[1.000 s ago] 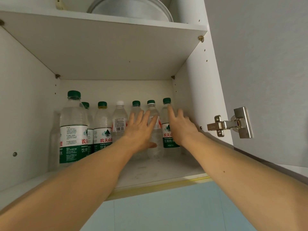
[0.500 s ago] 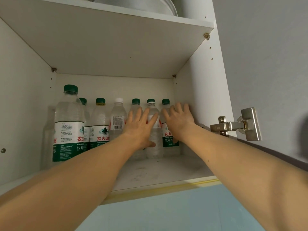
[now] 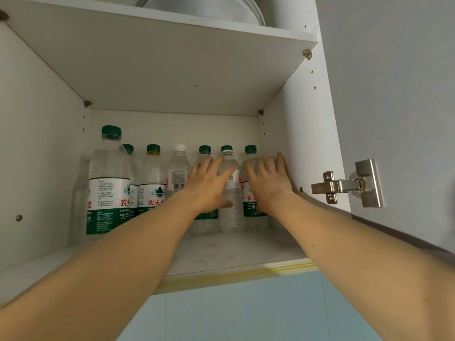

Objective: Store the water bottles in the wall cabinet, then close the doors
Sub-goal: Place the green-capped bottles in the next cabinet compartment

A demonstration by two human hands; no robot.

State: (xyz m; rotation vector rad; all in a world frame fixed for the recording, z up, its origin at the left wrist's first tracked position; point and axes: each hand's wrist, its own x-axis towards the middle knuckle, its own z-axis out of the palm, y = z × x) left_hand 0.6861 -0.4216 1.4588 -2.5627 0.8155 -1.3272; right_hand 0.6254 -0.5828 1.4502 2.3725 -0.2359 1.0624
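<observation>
Clear plastic bottles (image 3: 231, 217), matt white cabinet (image 3: 290, 148), shiny metal hinge (image 3: 344, 187)

Single head-worn view, positioned below the wall cabinet (image 3: 295, 148) and facing upward into its open lower compartment at close range. Underside of the upper shelf (image 3: 172, 70) fills the top; both forearms enter from the bottom edge.

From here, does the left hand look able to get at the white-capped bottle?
Probably yes. The left hand rests on bottles just right of the white-capped bottle, whose front faces the open shelf with nothing before it.
</observation>
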